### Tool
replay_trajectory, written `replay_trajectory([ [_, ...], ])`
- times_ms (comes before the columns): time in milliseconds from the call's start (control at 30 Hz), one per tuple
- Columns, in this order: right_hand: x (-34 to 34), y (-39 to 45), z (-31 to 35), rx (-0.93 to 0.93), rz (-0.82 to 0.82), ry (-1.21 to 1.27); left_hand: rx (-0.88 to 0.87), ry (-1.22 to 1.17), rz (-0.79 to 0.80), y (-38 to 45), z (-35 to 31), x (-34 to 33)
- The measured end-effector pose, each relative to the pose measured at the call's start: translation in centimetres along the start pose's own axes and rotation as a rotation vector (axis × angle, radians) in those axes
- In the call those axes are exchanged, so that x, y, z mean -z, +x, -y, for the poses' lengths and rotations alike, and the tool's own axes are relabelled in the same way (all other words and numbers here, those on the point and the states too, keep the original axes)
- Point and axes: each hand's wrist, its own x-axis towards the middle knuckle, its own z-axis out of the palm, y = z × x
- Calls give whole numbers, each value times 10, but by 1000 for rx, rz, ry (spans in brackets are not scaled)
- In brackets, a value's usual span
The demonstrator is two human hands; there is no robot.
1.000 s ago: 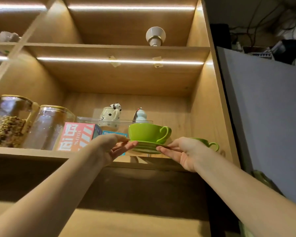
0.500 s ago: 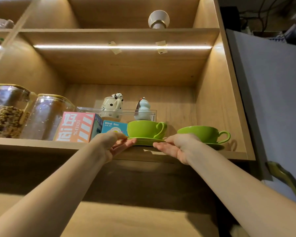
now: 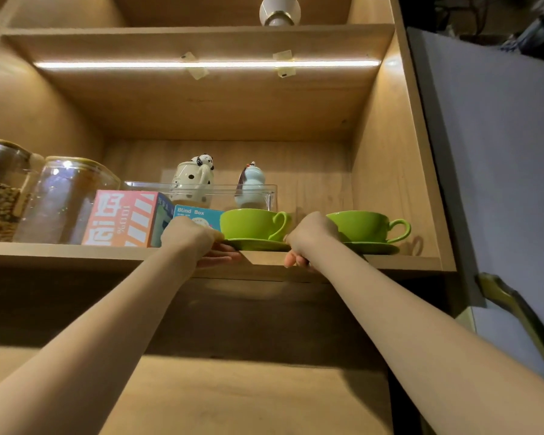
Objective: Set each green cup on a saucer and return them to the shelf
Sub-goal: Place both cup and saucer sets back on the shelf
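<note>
A green cup (image 3: 252, 224) stands upright on a green saucer (image 3: 258, 245) at the front of the wooden shelf (image 3: 60, 254). My left hand (image 3: 195, 240) pinches the saucer's left rim and my right hand (image 3: 308, 238) pinches its right rim; the fingers curl under the shelf's edge. A second green cup (image 3: 366, 226) sits on its own saucer (image 3: 377, 248) just to the right, partly hidden behind my right hand.
A pink striped box (image 3: 123, 218) and a blue "Blind Box" carton (image 3: 195, 215) stand left of the cups, two glass jars (image 3: 63, 199) further left. Behind is a clear tray (image 3: 220, 189) with two figurines. The shelf's right wall (image 3: 390, 183) is close by.
The cup and saucer moved forward from the air onto the shelf, beside the second set. Both hands stay at the saucer's rim. The view has tilted, showing the second cup fully.
</note>
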Motion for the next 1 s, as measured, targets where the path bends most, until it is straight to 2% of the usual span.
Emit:
replay_trajectory([
  [67, -2, -5, -3, 58, -57, 8, -61, 31, -23, -4, 3, -1],
  [167, 3, -18, -11, 116, 20, 5, -165, 0, -73, -11, 10, -7],
  [267, 17, -36, -27, 231, 141, 192, -506, 139, -292, -32, 16, -21],
  [300, 24, -41, -36, 278, 118, 264, -622, 166, -303, -44, 17, -27],
  [367, 43, -47, -57, 387, -74, 292, -711, 145, -141, -65, 17, -41],
  [433, 65, -50, -77, 500, -292, 198, -749, 182, 57, -75, 17, -57],
  [500, 80, -50, -96, 595, -422, 11, -884, 352, 116, -75, 18, -73],
  [567, 84, -49, -111, 644, -455, -191, -991, 477, 128, -75, 19, -88],
  [667, 79, -45, -124, 650, -463, -378, -988, 670, 86, -70, 24, -105],
  [833, 70, -38, -124, 711, -518, -402, -982, 895, 3, -62, 27, -112],
  [1000, 70, -33, -122, 709, -545, -387, -966, 1066, 53, -57, 36, -116],
])
